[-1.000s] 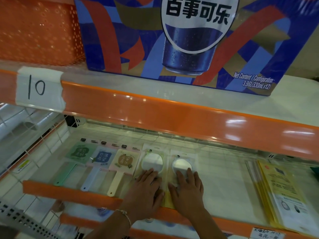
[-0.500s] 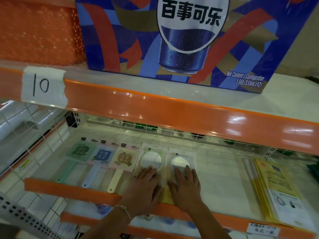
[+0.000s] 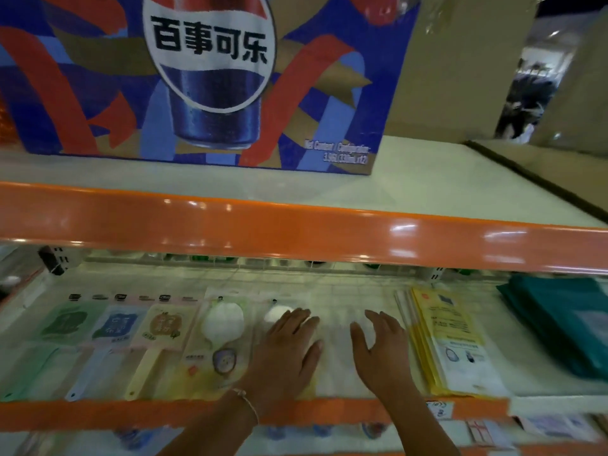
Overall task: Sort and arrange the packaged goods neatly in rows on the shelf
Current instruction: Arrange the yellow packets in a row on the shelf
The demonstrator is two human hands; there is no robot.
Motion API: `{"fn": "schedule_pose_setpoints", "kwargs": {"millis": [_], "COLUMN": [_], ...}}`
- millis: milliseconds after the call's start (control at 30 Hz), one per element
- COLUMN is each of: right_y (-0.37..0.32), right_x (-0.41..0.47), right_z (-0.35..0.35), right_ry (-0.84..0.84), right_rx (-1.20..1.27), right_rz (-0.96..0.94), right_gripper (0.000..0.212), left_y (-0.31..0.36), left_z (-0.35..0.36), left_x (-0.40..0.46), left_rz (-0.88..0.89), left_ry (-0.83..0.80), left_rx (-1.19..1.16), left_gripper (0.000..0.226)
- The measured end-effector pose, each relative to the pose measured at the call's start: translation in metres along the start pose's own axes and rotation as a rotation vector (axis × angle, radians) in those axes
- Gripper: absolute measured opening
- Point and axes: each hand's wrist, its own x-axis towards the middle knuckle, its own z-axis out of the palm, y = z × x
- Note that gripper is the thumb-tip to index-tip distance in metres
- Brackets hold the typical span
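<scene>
Pressing left hand [image 3: 289, 350] on mirror pack [image 3: 279, 315]; right hand [image 3: 378, 347] beside

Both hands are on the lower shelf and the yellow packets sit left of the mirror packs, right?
Not quite. The head view shows the yellow packets right of the mirror packs; the left hand and right hand are on the lower shelf.

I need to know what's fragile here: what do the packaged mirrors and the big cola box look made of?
Packaged mirrors: round reflective face, glass or polished plastic, I cannot tell which, on printed card inside a clear glossy plastic sleeve that shows glare. Cola box: printed cardboard, mostly matte; its plain brown side shows bare board.
</scene>
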Motion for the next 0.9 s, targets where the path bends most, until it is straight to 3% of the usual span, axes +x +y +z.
{"fn": "schedule_pose_setpoints", "kwargs": {"millis": [167, 333, 567, 700, 767, 900], "right_y": [0.069, 0.123, 0.148, 0.161, 0.166, 0.171], "right_x": [0.013, 0.017, 0.027, 0.037, 0.04, 0.041], "right_z": [-0.059, -0.095, -0.111, -0.116, -0.12, -0.129], "right_ry": [0.062, 0.034, -0.097, -0.117, -0.134, -0.097], "right_rx": [-0.112, -0.227, -0.238, -0.081, 0.038, 0.201], "right_rz": [0.273, 0.47, 0.5, 0.457, 0.449, 0.51], "right_gripper": [0.057, 0.071, 0.097, 0.104, 0.095, 0.056], "left_y": [0.064, 0.108, 0.156, 0.167, 0.168, 0.165], "left_z": [0.03, 0.065, 0.092, 0.098, 0.101, 0.104], "left_x": [0.03, 0.053, 0.068, 0.067, 0.066, 0.066], "left_rz": [0.02, 0.024, 0.021, 0.03, 0.029, 0.005], "left_ry": [-0.09, -0.232, -0.264, -0.24, -0.232, -0.199], "left_rx": [-0.038, -0.082, -0.098, -0.123, -0.134, -0.123], "left_gripper": [0.065, 0.054, 0.051, 0.048, 0.047, 0.047]}}
